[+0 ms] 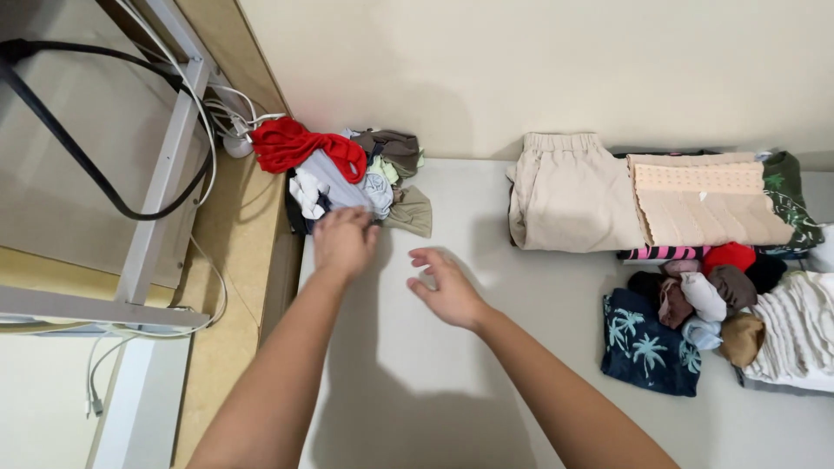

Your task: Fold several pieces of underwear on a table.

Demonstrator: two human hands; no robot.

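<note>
My left hand (344,241) reaches into a heap of unfolded clothes (352,174) at the far left of a grey surface (434,365); its fingers curl on a grey-blue garment (334,184) at the heap's near edge. A red garment (300,144) lies on top of the heap. My right hand (447,287) hovers just above the grey surface to the right of the left hand, fingers spread, holding nothing.
Folded beige shorts (565,191) and a beige ribbed piece (704,204) lie at the back right. Several small rolled items (708,300), a dark palm-print fold (647,343) and white ribbed cloth (799,326) sit right. A metal frame (161,174) with cables (78,148) stands left.
</note>
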